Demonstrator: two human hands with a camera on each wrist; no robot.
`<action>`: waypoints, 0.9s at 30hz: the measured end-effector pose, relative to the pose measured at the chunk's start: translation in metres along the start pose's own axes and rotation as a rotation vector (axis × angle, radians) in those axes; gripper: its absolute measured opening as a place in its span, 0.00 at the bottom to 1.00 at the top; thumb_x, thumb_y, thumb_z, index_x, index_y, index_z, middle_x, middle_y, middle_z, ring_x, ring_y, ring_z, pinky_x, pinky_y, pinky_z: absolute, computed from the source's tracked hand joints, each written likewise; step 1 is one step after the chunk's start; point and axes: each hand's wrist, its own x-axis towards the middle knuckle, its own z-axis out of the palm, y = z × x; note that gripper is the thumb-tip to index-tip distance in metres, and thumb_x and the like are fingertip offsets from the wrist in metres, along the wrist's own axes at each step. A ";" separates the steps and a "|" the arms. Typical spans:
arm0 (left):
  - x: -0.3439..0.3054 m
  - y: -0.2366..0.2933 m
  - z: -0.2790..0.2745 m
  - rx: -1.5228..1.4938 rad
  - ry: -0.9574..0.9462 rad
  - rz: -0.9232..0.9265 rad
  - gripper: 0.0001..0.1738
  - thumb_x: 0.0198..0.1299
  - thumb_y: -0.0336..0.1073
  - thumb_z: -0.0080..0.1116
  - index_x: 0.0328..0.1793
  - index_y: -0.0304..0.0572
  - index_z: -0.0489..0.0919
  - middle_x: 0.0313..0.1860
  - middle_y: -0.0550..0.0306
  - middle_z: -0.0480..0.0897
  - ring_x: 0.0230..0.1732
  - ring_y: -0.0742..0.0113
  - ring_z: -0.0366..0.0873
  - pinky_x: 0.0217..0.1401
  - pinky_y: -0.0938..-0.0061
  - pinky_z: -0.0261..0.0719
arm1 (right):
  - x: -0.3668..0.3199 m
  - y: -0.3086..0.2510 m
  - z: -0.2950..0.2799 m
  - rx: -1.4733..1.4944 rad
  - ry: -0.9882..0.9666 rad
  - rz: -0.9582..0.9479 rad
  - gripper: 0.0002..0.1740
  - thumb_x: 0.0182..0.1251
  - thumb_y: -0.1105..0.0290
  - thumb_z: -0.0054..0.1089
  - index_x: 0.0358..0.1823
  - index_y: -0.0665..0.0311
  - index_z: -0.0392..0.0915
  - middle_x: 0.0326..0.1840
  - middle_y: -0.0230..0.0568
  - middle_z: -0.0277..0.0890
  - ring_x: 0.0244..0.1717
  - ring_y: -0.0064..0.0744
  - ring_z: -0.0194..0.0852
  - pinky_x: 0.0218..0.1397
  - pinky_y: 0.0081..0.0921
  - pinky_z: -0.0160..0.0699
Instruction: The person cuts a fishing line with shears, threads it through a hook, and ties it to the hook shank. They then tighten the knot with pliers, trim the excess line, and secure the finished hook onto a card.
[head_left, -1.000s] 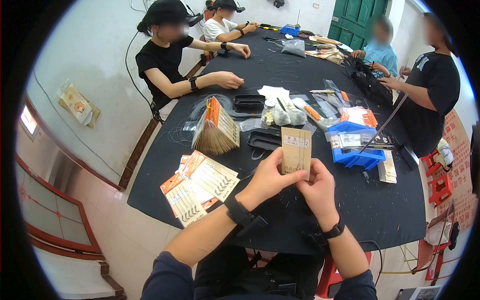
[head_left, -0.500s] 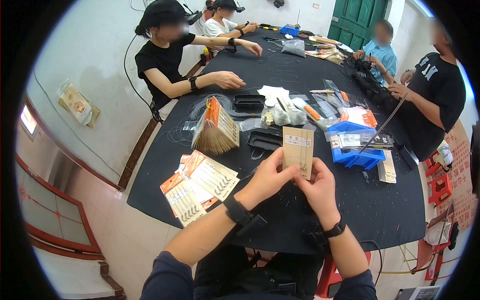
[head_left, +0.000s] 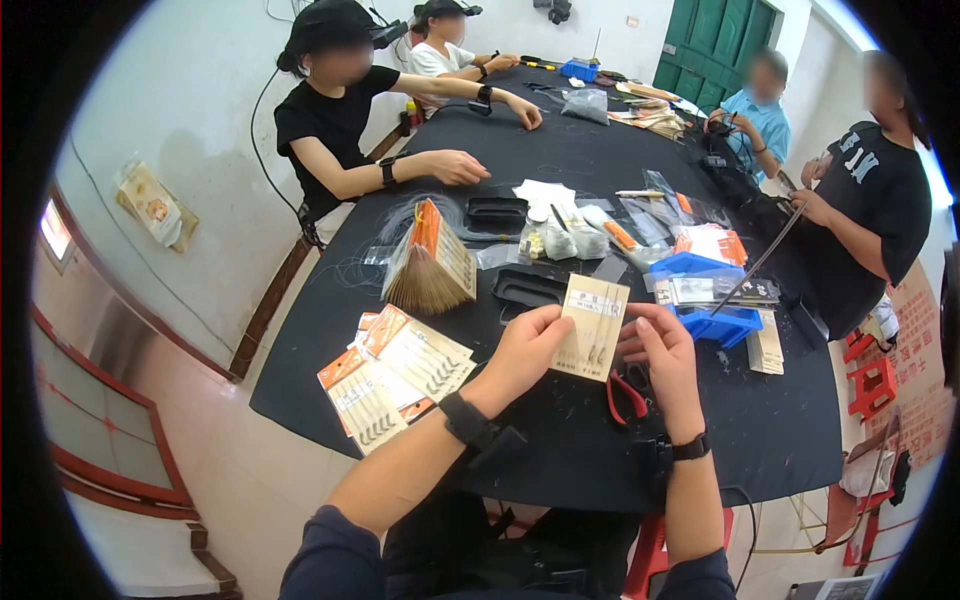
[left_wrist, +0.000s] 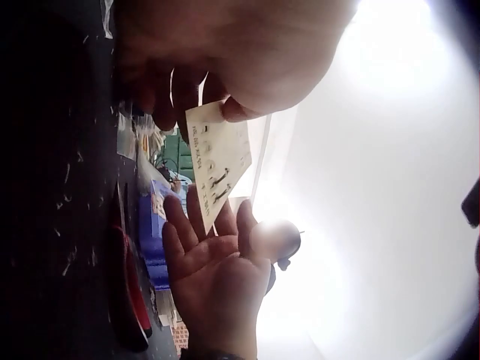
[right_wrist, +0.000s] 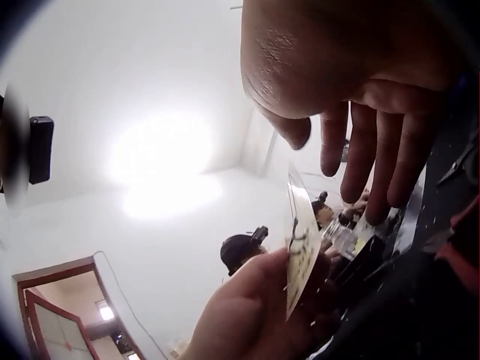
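My left hand (head_left: 525,345) pinches the left edge of a tan fishing-hook card (head_left: 592,325), thumb on its printed face. The card is held up, slightly tilted, with a few dark hooks (left_wrist: 221,178) and thin lines on it. My right hand (head_left: 663,355) stands just off the card's right edge, and in the right wrist view its fingers (right_wrist: 360,154) are extended with nothing in them. Red-handled pliers (head_left: 627,402) lie on the black tablecloth below, partly hidden by the right hand. Several filled hook cards (head_left: 425,355) overlap in a pile at the left.
A fanned bundle of cards (head_left: 435,270) stands beyond the pile. Behind the held card is a black tray (head_left: 528,290). A blue bin (head_left: 725,328) with packets stands at the right, next to stacked cards (head_left: 766,348). Other people sit and stand around the table.
My right hand has let go of the card and moved off to the right, its fingers opening. The card now tilts in my left hand alone. The pliers have come into view.
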 end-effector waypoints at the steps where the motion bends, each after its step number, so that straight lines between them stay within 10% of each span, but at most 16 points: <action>1: -0.001 0.000 -0.001 0.036 -0.013 -0.003 0.15 0.72 0.39 0.50 0.45 0.31 0.81 0.33 0.65 0.81 0.33 0.83 0.71 0.36 0.81 0.71 | 0.001 0.001 -0.003 -0.014 0.023 -0.004 0.14 0.77 0.65 0.49 0.55 0.63 0.78 0.37 0.34 0.81 0.34 0.22 0.82 0.36 0.17 0.76; 17: -0.005 0.020 -0.008 0.660 0.047 0.041 0.14 0.65 0.36 0.56 0.46 0.29 0.82 0.37 0.54 0.85 0.36 0.72 0.80 0.40 0.74 0.78 | 0.007 0.025 0.002 -0.060 -0.011 0.054 0.07 0.73 0.68 0.57 0.44 0.64 0.79 0.35 0.31 0.82 0.30 0.17 0.77 0.32 0.14 0.73; 27: -0.002 0.041 -0.012 0.420 0.391 0.469 0.09 0.58 0.26 0.53 0.42 0.34 0.81 0.36 0.52 0.80 0.33 0.63 0.78 0.40 0.71 0.76 | 0.045 0.007 0.035 -0.240 -0.140 0.170 0.11 0.71 0.69 0.58 0.44 0.71 0.80 0.35 0.38 0.83 0.32 0.21 0.80 0.31 0.19 0.79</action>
